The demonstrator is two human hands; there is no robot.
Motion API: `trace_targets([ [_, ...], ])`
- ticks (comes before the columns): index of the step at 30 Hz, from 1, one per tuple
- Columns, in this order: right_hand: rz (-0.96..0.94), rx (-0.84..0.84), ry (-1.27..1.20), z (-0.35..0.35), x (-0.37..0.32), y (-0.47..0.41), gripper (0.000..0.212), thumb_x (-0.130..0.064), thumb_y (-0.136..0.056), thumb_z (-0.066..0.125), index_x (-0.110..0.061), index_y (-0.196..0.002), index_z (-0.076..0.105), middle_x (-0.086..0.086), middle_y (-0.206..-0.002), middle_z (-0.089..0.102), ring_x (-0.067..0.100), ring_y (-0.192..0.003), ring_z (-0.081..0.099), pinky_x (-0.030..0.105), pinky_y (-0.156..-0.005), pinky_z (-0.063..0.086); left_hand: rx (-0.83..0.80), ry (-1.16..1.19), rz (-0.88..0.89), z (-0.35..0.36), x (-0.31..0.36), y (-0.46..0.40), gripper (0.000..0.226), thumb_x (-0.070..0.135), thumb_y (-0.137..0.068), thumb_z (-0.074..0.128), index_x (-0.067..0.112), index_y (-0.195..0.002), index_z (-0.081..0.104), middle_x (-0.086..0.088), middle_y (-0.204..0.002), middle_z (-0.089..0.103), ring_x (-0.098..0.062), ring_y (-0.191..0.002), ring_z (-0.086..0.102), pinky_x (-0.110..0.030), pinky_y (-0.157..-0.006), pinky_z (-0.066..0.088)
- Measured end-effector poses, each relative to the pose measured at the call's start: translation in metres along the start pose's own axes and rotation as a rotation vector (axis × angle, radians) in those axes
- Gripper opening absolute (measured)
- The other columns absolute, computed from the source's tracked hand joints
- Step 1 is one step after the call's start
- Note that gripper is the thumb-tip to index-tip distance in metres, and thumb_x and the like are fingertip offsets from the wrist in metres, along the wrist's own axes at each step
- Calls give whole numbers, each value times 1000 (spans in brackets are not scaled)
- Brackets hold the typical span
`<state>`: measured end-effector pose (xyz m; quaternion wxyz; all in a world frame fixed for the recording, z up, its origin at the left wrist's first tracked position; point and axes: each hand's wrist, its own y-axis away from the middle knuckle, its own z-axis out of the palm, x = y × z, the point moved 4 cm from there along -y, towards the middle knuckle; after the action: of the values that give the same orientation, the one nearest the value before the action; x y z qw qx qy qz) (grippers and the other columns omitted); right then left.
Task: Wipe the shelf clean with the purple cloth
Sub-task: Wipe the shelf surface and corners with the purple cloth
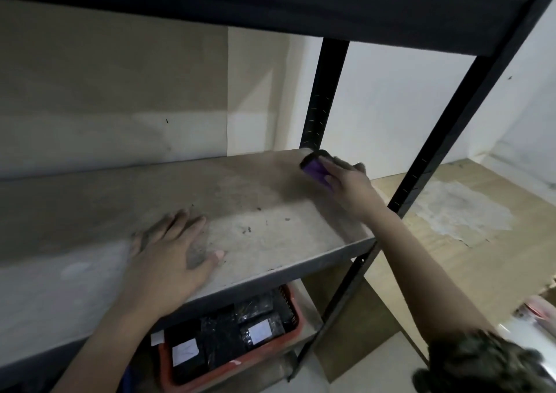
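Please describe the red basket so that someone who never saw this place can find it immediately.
Start at the black metal rack and its dusty shelf board, where the left hand lies flat. The red basket sits directly underneath, on the level below. It is the only red item there, filled with black packets bearing white labels.

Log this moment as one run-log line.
right hand: presses purple cloth, shelf back right corner | left hand: flat on shelf | specks remain
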<state>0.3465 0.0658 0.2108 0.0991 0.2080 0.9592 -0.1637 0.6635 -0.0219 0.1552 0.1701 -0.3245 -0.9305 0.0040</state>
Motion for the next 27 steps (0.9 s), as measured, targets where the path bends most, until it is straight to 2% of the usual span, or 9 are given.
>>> trace_targets([
  [2, 233, -151, 43, 18, 22, -9, 48, -43, -96, 34, -39, -143, 26, 3, -153, 28, 34, -126, 27, 46, -103, 30, 3, 6, 5, 0, 1, 0, 97, 88, -61, 5, 42, -144, 20, 11, -157, 11, -11, -144, 6, -49, -116, 12],
  [4, 309, -175, 51, 28, 27, -9, 50, -50, -94, 36, -42, -142, 26, 2, -152, 28, 33, -132, 25, 46, -105, 29, 3, 3, 0, -1, 1, 0, 94, 85, -62, 6, 42, -145, 20, 12, -157, 9, -10, -144, 5, -48, -117, 10],
  [7, 306, -93, 29, 31, 27, -10, 45, -44, -94, 39, -40, -139, 34, 3, -144, 40, 36, -122, 36, 46, -100, 36, 9, 4, -6, -3, 2, 1, 94, 84, -62, 7, 42, -145, 20, 13, -157, 8, -9, -144, 4, -47, -117, 7],
  [11, 303, -55, -2, 27, 26, -2, 41, -28, -97, 38, -37, -137, 41, 4, -134, 52, 34, -111, 34, 45, -94, 37, -2, -3, -2, -2, 1, 1, 94, 85, -62, 5, 43, -145, 18, 13, -157, 7, -8, -144, 3, -48, -117, 9],
  [16, 64, -116, 29, 21, -27, 43, 41, -23, -97, 39, -35, -136, 42, 4, -136, 51, 29, -110, 38, 38, -91, 36, -15, -31, -10, -3, 2, 1, 95, 84, -61, 2, 43, -145, 14, 13, -157, 4, -7, -144, 1, -48, -117, 6],
  [20, -279, -236, -35, 10, -86, 111, 42, -30, -95, 38, -40, -136, 41, -14, -144, 39, 18, -91, 37, 22, -77, 33, -14, -28, -13, -4, 4, 2, 96, 84, -60, 1, 43, -145, 15, 13, -157, 5, -8, -144, 2, -48, -117, 7],
  [22, -354, -296, -128, 0, -96, 122, 43, -26, -94, 37, -42, -134, 41, -26, -133, 37, 15, -89, 38, 15, -75, 30, -15, -37, -18, -5, 4, 2, 95, 83, -60, 1, 43, -145, 15, 13, -157, 6, -8, -144, 2, -48, -117, 8],
  [24, -270, -185, -165, -6, -83, 103, 45, -16, -94, 42, -39, -134, 43, -22, -124, 43, 14, -94, 44, 15, -79, 33, -19, -34, -18, -5, 5, 2, 96, 84, -60, 1, 43, -145, 15, 13, -157, 6, -8, -144, 2, -47, -117, 9],
  [27, 96, 45, -169, -2, -28, 42, 46, -14, -95, 41, -27, -140, 39, 8, -127, 57, 34, -108, 49, 38, -93, 42, -16, -22, -16, -7, 6, 2, 96, 83, -60, 3, 42, -145, 16, 13, -157, 7, -8, -144, 3, -47, -117, 8],
])
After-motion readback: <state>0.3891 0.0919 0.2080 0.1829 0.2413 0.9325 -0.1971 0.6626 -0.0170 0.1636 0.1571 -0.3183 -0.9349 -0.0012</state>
